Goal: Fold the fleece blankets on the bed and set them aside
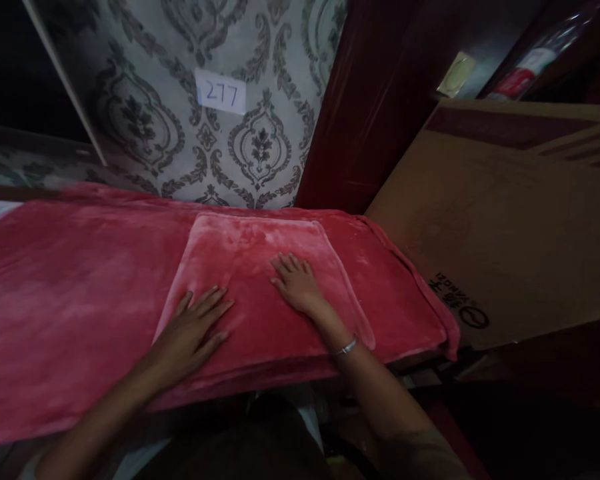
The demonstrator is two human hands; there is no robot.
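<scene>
A pinkish-red plush cloth [260, 293], roughly square with a paler raised border, lies flat on a larger red plush cover [90, 280] spread over a long surface. My left hand [194, 333] rests palm down across the left edge of the square cloth, fingers spread. Farther to the right, my right hand [296, 281] lies flat on the same cloth, its fingers stretched toward the wall. A silvery bracelet [348, 346] circles my right wrist. Neither hand grips anything.
A large cardboard box [510, 213] leans at the right end of the surface. Behind is patterned wallpaper [260, 143] with a paper label [221, 91] reading 277. Beside it stands a dark red panel [360, 100]. A plastic bottle [527, 70] lies above the box.
</scene>
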